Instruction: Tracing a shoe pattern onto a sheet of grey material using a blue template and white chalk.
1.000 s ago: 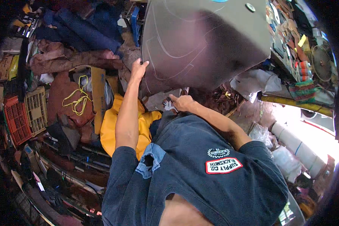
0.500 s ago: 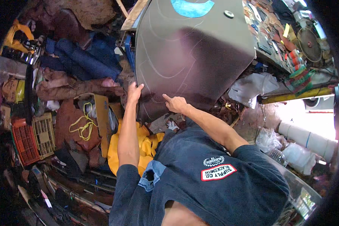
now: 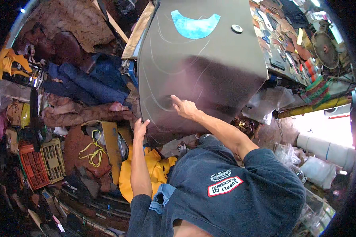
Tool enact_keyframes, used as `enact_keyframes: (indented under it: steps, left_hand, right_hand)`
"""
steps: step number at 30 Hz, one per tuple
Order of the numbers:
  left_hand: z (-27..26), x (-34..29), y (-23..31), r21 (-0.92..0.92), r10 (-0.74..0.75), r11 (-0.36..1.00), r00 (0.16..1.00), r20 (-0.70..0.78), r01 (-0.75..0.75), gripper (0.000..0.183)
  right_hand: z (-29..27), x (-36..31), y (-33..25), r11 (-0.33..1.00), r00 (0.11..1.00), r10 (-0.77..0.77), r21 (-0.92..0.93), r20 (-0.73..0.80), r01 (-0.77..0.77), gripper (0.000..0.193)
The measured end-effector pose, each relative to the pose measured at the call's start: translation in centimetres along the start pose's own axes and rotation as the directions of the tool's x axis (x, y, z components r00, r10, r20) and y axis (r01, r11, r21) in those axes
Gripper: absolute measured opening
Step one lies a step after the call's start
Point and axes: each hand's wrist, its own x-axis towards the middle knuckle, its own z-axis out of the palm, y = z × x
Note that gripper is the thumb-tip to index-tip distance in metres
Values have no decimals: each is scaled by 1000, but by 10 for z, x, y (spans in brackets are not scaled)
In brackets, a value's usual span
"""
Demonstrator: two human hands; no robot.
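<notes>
A large dark grey-brown sheet [image 3: 225, 47], like leather, lies over a table and hangs down toward me. Thin pale curved lines are drawn on it. My left hand [image 3: 141, 128] grips its left edge low down, thumb on top and the other fingers hidden beneath. Over the lower part of the sheet, my right hand [image 3: 184, 108] holds nothing, its index finger stretched out at the drawn lines and the other fingers bent. Whether the fingertip presses on the surface, I cannot tell. Farther up lie a blue crescent-shaped piece [image 3: 195, 25] and a small round black-and-white object [image 3: 237, 29].
A bench [image 3: 281, 63] at the right holds tools, scraps and red thread spools [image 3: 310, 65]. Rolled blue fabric [image 3: 83, 81] and brown hides lie at the left. Nearer stand orange and beige crates [image 3: 33, 164], a cardboard box [image 3: 110, 144] and yellow material [image 3: 146, 172].
My left hand has slid nearer to me along the sheet's edge. My right hand points farther up the sheet. The view has shifted, showing more of the far side.
</notes>
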Motion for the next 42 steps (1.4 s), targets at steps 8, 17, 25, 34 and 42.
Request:
enact_keyframes:
  steps: [8, 17, 25, 34, 42]
  left_hand:
    - [-27, 44, -56, 124, 1, 992, 993, -121, 14, 33]
    - [-16, 66, -44, 596, 73, 784, 928, -365, 173, 38]
    - [-18, -18, -187, 481, -23, 846, 916, -400, 231, 51]
    - [41, -88, -160, 530, 42, 817, 892, -450, 229, 29]
    - [49, -31, -133, 218, -77, 954, 869, -488, 207, 19]
  right_hand:
    - [-41, 39, 7, 984, 972, -180, 17, 149, 179, 49]
    - [-129, 130, 32, 941, 972, -196, -302, -127, 151, 33]
    - [-113, 138, 32, 929, 968, -250, -284, -11, 237, 27]
    - [-204, 249, 18, 984, 925, -144, -149, -352, 96, 26]
    - [-158, 281, 79, 960, 970, -84, -279, -227, 18, 26]
